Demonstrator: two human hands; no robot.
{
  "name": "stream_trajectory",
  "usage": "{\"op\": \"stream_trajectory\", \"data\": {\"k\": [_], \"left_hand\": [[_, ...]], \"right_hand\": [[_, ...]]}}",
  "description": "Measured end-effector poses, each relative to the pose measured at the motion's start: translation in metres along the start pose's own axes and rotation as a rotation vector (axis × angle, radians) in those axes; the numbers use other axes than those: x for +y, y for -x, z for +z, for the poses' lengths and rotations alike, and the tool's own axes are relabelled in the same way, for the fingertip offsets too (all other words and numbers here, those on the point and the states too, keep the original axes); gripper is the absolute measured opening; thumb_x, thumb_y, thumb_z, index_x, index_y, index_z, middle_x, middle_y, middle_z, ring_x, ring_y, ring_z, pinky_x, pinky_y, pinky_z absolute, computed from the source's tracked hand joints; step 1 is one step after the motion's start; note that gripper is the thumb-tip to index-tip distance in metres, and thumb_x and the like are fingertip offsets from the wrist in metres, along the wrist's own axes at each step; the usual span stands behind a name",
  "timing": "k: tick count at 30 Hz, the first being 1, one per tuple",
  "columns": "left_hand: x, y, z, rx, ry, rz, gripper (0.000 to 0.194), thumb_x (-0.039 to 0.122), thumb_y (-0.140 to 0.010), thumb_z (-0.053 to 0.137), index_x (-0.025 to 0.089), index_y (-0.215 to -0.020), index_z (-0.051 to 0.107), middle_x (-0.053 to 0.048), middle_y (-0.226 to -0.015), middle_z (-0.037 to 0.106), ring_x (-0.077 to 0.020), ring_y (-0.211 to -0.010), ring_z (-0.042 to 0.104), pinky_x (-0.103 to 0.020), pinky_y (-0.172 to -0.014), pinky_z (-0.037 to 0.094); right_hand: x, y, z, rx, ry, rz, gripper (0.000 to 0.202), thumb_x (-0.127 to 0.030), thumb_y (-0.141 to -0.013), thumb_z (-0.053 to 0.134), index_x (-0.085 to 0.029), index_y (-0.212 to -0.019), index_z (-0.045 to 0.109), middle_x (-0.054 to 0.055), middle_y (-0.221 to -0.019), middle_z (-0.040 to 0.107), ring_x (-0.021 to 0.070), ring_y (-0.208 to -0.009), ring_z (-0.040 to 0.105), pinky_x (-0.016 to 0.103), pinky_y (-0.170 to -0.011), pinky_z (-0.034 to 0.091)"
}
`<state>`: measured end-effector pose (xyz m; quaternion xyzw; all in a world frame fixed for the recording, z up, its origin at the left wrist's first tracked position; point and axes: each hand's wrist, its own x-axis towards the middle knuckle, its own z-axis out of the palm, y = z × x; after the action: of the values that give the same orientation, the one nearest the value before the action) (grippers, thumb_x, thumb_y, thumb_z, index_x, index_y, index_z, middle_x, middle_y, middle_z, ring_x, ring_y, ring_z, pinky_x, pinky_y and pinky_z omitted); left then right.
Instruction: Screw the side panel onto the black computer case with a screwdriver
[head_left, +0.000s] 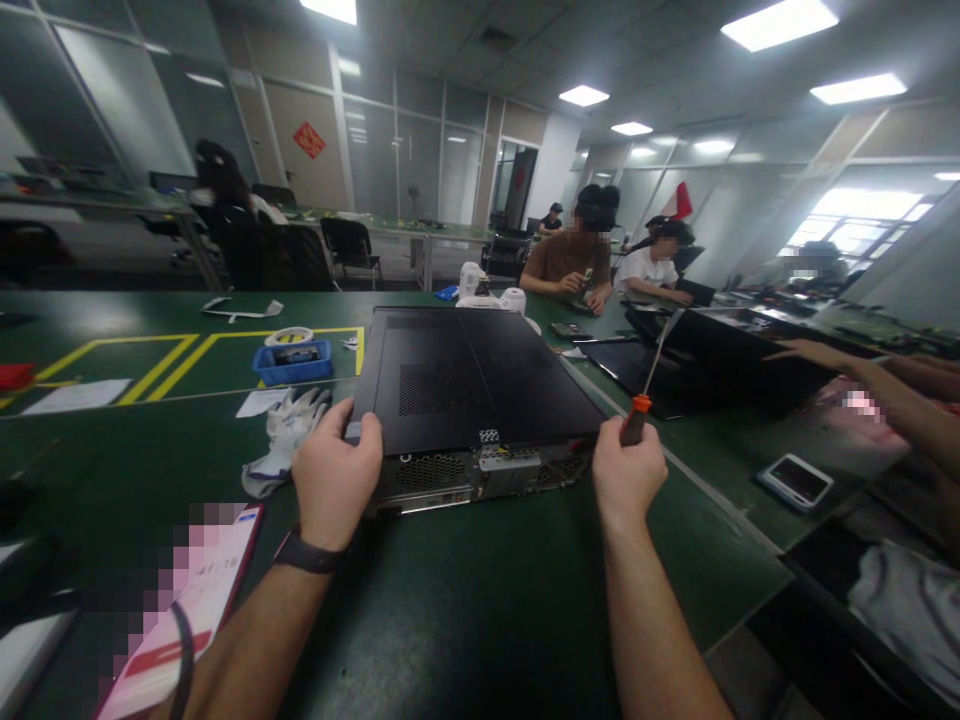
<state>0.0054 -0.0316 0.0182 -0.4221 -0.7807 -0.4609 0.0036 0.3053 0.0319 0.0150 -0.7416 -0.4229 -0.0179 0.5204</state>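
Observation:
A black desktop computer case (457,375) lies flat on the green table, its ported metal rear panel (439,472) facing me. My left hand (337,465) grips the near left corner, thumb on the top edge and fingers down the side. In my right hand (628,468) is a screwdriver (637,415) with an orange and dark handle, its long shaft pointing up and away. That hand rests against the case's near right corner; whether its fingers also grip the case is hidden.
White-grey gloves (285,430) and a blue bin (292,362) of small parts lie left of the case. A red-edged clipboard (202,600) is nearer me. To the right are a phone-like device (795,482), black panels (720,360) and a co-worker's arm (862,380). Others sit across the table.

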Motion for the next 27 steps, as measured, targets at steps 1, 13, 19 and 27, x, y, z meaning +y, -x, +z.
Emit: {"op": "stream_trajectory", "data": {"k": [1, 13, 19, 27], "left_hand": [[-0.001, -0.002, 0.0, 0.003, 0.005, -0.011, 0.049, 0.044, -0.087, 0.05, 0.016, -0.122, 0.07, -0.013, -0.111, 0.075, -0.0285, -0.101, 0.069, -0.037, -0.095, 0.05], [-0.006, -0.014, -0.003, -0.011, 0.025, -0.053, 0.049, 0.042, -0.089, 0.048, 0.016, -0.125, 0.069, -0.013, -0.119, 0.073, -0.03, -0.108, 0.067, -0.038, -0.097, 0.049], [-0.006, -0.013, -0.003, -0.005, 0.033, -0.051, 0.049, 0.042, -0.089, 0.049, 0.016, -0.125, 0.069, -0.013, -0.118, 0.073, -0.03, -0.109, 0.067, -0.039, -0.099, 0.049], [-0.006, -0.012, -0.001, 0.026, 0.067, -0.048, 0.049, 0.041, -0.087, 0.05, 0.015, -0.123, 0.07, -0.014, -0.116, 0.074, -0.0314, -0.107, 0.068, -0.042, -0.098, 0.049]], "right_hand": [[-0.001, 0.002, 0.0, 0.0, -0.004, -0.008, 0.026, -0.046, -0.084, 0.053, -0.023, -0.071, 0.054, 0.001, -0.061, 0.054, 0.0194, -0.057, 0.049, 0.029, -0.059, 0.032], [-0.003, 0.011, 0.013, 0.088, -0.006, -0.053, 0.024, -0.045, -0.086, 0.051, -0.023, -0.079, 0.055, 0.0, -0.063, 0.053, 0.0192, -0.059, 0.051, 0.028, -0.061, 0.032], [-0.001, 0.011, 0.016, 0.123, -0.02, -0.076, 0.024, -0.045, -0.086, 0.05, -0.022, -0.08, 0.055, 0.001, -0.064, 0.053, 0.0187, -0.059, 0.052, 0.028, -0.061, 0.033], [0.001, 0.01, 0.018, 0.147, -0.083, -0.08, 0.025, -0.046, -0.085, 0.051, -0.022, -0.078, 0.054, 0.0, -0.062, 0.053, 0.0185, -0.056, 0.051, 0.028, -0.059, 0.034]]}}
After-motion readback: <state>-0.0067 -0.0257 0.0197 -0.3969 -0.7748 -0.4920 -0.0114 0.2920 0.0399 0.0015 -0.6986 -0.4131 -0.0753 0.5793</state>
